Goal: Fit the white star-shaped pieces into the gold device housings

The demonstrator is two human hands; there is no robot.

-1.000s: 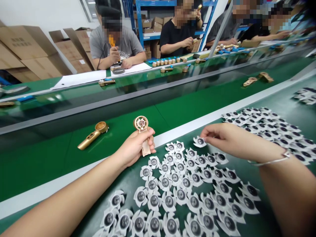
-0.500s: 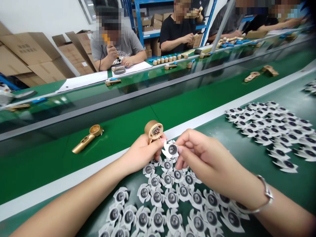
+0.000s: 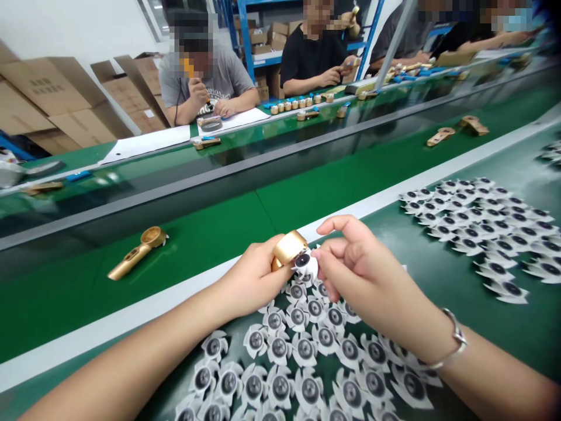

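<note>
My left hand (image 3: 256, 278) is wrapped round a gold housing (image 3: 290, 247), whose round opening is tilted down and to the right. Right at that opening is a white fan wheel (image 3: 305, 265) with a dark hub. My right hand (image 3: 355, 263) pinches this wheel at its right side between thumb and fingers, with the index finger raised. How far the wheel sits in the housing cannot be made out. Below both hands, many white fan wheels (image 3: 310, 393) lie with their hubs up on the green table.
Another gold housing (image 3: 141, 251) lies on the green belt (image 3: 210, 234) at the left, and two gold parts (image 3: 440, 136) lie farther right. More fan wheels (image 3: 471, 213) cover the table at right. Several people sit across the line.
The gold housing in my left hand has tipped over toward the fan wheel, and the wheel now meets its opening. My right index finger has lifted. The housing on the belt has shifted left.
</note>
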